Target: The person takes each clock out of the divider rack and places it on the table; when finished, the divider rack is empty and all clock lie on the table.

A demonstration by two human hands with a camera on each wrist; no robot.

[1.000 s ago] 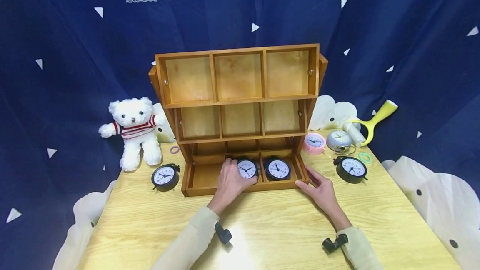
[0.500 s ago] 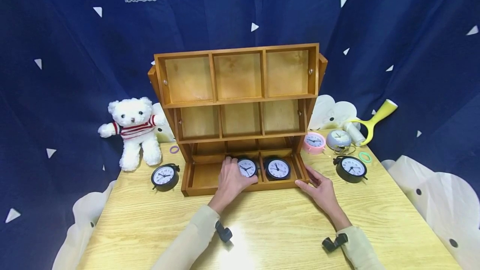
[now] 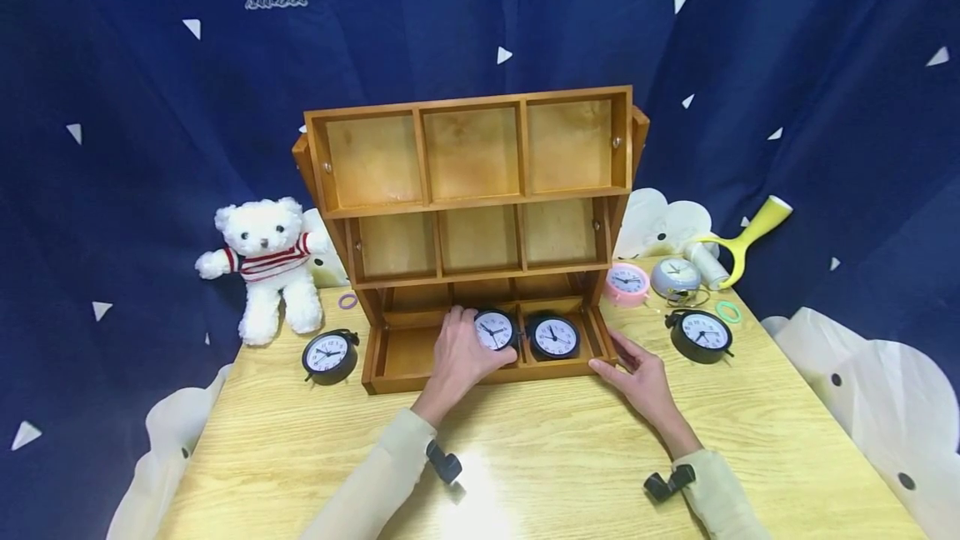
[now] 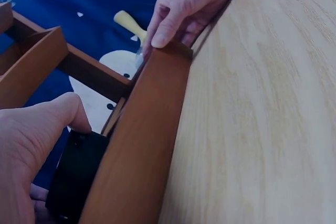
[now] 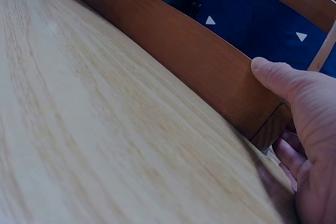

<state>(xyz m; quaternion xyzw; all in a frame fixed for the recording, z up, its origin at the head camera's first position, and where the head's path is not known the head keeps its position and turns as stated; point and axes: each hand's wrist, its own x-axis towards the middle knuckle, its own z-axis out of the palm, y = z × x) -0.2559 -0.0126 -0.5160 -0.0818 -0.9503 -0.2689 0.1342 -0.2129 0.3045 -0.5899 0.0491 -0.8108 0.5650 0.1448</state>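
My left hand (image 3: pixel 459 354) grips a round black alarm clock (image 3: pixel 494 330) with a white dial at the middle compartment of the bottom tier of a wooden display shelf (image 3: pixel 450 382). In the left wrist view its thumb lies on top of the clock's black casing (image 4: pixel 76 166), just behind the shelf's front board. A second black alarm clock (image 3: pixel 554 336) sits in the bottom right compartment. My right hand (image 3: pixel 637 375) holds the shelf's front right corner. The right wrist view shows that thumb on the front board (image 5: pixel 199 61) and the fingers round the side.
Left of the shelf are a black alarm clock (image 3: pixel 330 356), a purple ring (image 3: pixel 347 301) and a white teddy bear (image 3: pixel 270 265). To the right are another black clock (image 3: pixel 701 336), a pink clock (image 3: pixel 627 284), a grey clock (image 3: pixel 676 277), a green ring (image 3: pixel 727 312) and a yellow forked object (image 3: pixel 742 244).
The clock in my left hand has risen slightly and turned a little within the middle compartment. My right hand keeps its place on the shelf corner. The head view has shifted slightly.
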